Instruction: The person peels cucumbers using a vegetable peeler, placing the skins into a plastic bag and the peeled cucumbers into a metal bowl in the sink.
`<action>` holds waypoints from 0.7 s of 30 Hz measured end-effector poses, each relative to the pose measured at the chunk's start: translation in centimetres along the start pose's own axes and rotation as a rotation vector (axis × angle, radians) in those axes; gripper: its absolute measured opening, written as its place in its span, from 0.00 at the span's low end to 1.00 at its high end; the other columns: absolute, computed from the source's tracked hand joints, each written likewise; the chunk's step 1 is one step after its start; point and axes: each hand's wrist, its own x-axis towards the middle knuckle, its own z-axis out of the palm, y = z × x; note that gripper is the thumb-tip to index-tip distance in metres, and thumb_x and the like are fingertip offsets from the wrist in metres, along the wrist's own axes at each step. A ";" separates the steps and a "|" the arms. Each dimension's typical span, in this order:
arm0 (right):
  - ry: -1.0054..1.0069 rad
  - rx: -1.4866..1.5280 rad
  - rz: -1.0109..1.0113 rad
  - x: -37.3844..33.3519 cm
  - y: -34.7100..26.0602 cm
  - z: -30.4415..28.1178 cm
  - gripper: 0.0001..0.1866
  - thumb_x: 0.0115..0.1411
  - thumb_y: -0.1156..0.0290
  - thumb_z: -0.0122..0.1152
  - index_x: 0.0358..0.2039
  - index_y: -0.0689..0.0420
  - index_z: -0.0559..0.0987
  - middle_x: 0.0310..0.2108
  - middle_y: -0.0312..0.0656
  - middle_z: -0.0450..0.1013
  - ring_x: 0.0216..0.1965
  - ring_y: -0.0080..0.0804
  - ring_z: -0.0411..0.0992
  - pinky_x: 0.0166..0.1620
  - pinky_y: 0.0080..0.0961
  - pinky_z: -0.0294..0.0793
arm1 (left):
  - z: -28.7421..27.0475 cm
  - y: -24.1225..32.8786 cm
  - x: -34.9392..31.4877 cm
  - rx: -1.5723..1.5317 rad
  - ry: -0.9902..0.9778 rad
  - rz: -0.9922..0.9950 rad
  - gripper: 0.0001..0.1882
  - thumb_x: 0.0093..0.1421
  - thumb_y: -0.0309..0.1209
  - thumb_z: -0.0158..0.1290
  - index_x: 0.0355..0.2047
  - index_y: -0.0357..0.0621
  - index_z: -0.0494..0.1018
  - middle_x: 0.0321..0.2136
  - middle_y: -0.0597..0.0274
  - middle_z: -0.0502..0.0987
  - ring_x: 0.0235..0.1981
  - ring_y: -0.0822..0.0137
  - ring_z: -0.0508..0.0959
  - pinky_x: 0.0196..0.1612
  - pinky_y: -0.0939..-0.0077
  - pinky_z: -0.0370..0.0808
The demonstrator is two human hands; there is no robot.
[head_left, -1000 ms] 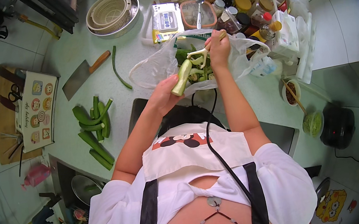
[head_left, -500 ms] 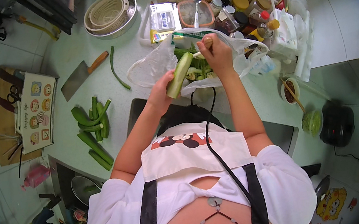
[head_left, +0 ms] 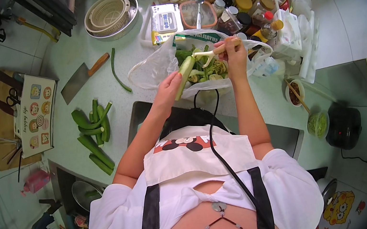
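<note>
My left hand (head_left: 169, 89) is closed around a long pale-green gourd (head_left: 185, 73), largely peeled, tilted with its far end over the bag. In my right hand (head_left: 235, 55) is a vegetable peeler (head_left: 220, 49) with a wooden handle and a white forked head. Its head lies close to the gourd's far tip; whether they touch I cannot tell. Below both hands a white plastic bag (head_left: 146, 71) gapes wide, with green peelings and scraps (head_left: 211, 72) inside. Several dark-green gourds (head_left: 97, 150) lie on the counter to the left.
A cleaver (head_left: 82, 78) and a thin green strip (head_left: 118, 70) lie left of the bag. Nested strainers in a metal bowl (head_left: 111, 14) stand at the back left. Jars, bottles (head_left: 242, 3) and a lidded container crowd behind. A small bowl (head_left: 295, 92) stands right; a sink edge (head_left: 137, 115) runs in front.
My right hand has swung outward to the right and turned, so the peeler now shows sideways. The gourd has tilted a little, and more of the peelings in the bag can be seen.
</note>
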 end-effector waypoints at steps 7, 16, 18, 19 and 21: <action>0.245 -0.331 -0.123 -0.6 -0.2 -0.3 0.11 0.55 0.65 0.55 0.25 0.58 0.67 0.20 0.40 0.71 0.13 0.16 0.63 0.17 0.10 0.63 | -0.5 -0.2 0.1 -0.028 -0.018 -0.025 0.21 0.59 0.41 0.44 0.45 0.39 0.67 0.31 0.71 0.69 0.32 0.80 0.65 0.34 0.87 0.62; 0.237 0.312 0.259 0.3 0.7 -2.3 0.14 0.57 0.58 0.52 0.27 0.55 0.68 0.20 0.42 0.72 0.11 0.16 0.61 0.13 0.10 0.61 | -0.2 -0.5 0.3 -0.008 -0.007 0.015 0.19 0.59 0.42 0.43 0.43 0.41 0.66 0.27 0.68 0.70 0.23 0.79 0.66 0.23 0.86 0.63; 0.244 0.346 0.331 0.2 0.6 -2.3 0.14 0.56 0.58 0.52 0.27 0.55 0.68 0.19 0.41 0.71 0.10 0.16 0.60 0.12 0.09 0.59 | -0.5 -0.5 0.5 -0.067 -0.072 0.001 0.20 0.60 0.43 0.41 0.45 0.41 0.65 0.30 0.66 0.71 0.23 0.79 0.66 0.23 0.86 0.63; 0.245 0.363 0.368 0.2 0.6 -2.2 0.14 0.56 0.58 0.52 0.28 0.55 0.68 0.19 0.40 0.71 0.10 0.16 0.59 0.12 0.09 0.58 | -0.3 -0.2 0.5 -0.142 -0.104 -0.023 0.20 0.60 0.43 0.40 0.45 0.41 0.64 0.32 0.63 0.71 0.23 0.78 0.66 0.23 0.86 0.63; 0.180 0.408 0.428 0.4 1.2 -3.1 0.13 0.56 0.57 0.52 0.28 0.55 0.68 0.18 0.39 0.70 0.09 0.16 0.58 0.11 0.09 0.55 | 0.3 0.9 0.5 -0.291 -0.168 -0.072 0.21 0.61 0.42 0.37 0.47 0.40 0.62 0.37 0.58 0.72 0.24 0.77 0.66 0.23 0.85 0.64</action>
